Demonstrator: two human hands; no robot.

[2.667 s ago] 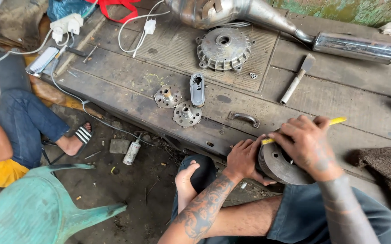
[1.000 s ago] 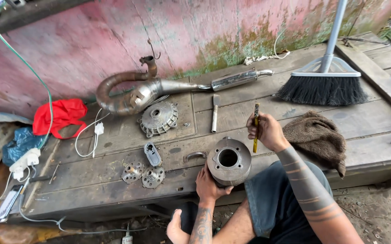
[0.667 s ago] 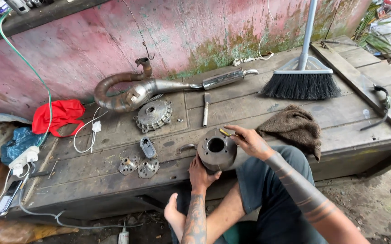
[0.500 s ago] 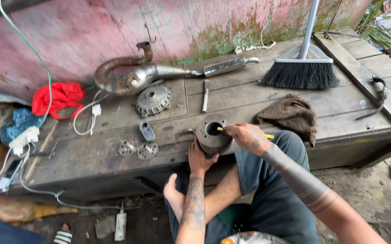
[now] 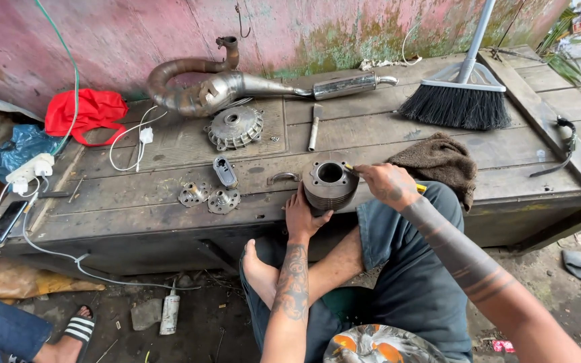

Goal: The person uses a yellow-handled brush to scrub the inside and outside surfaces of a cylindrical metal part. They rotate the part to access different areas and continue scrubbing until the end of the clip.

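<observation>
Left hand [image 5: 302, 218] was cupped against the near side of the metal cylinder [image 5: 330, 183], fingers wrapped on its ribbed wall, steadying it at the front edge of the wooden bench [image 5: 169, 215]. Right hand [image 5: 388, 183] was closed around a yellow-handled tool [image 5: 417, 189], its tip set at the cylinder's top rim on the right side; the handle end showed just behind the wrist. The cylinder stood tilted, bore opening facing up and toward the camera, lying between the two hands and touching both the left palm and the tool tip.

Just right of the right hand lay a brown rag [image 5: 441, 161]. Left of the cylinder, a drawer handle [image 5: 283, 178], then an oblong metal plate [image 5: 225, 172] and two small round flanges [image 5: 208, 197], all apart from the hands. Farther back: a finned round hub [image 5: 237, 126], a chisel-like tool [image 5: 314, 128], a curved exhaust pipe [image 5: 237, 87] along the pink wall, and a broom [image 5: 458, 101]. At far left sat a red bag [image 5: 79, 111], a white power strip [image 5: 28, 171] and a phone [image 5: 2, 225].
</observation>
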